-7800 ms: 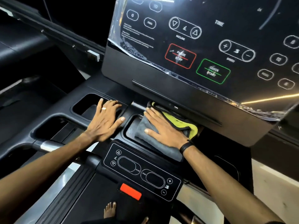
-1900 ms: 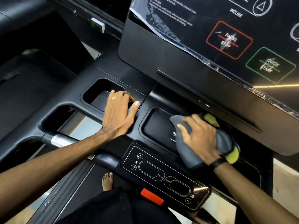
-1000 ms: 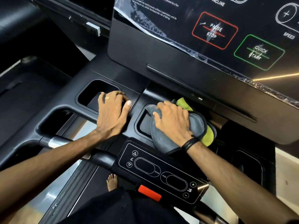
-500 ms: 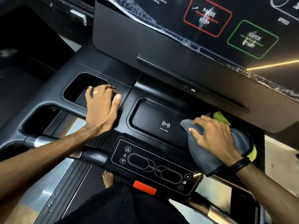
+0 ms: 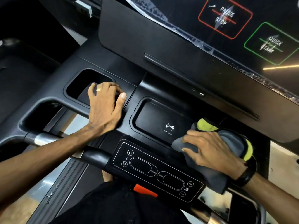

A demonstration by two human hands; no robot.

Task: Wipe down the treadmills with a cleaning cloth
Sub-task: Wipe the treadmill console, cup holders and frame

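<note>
Stance: my bare foot shows on the treadmill deck below the control panel.
Control panel: incline and speed keys and the red stop tab lie nearest me, not under the cloth.
Right hand: fingers curled over the cleaning cloth, pressing it onto the right end of the console, just beside the charging tray. I judge this grip keeps the bunched cloth from slipping while I rub.
Cleaning cloth: grey, with a yellow-green side showing at the far edge; it lies under my right hand, well apart from my left.
Left hand: fingers hooked over the rim of the cup holder, holding nothing loose; I judge it braces me.
Console screen: farthest, film-covered, pause and quick-start marks lit.
</note>
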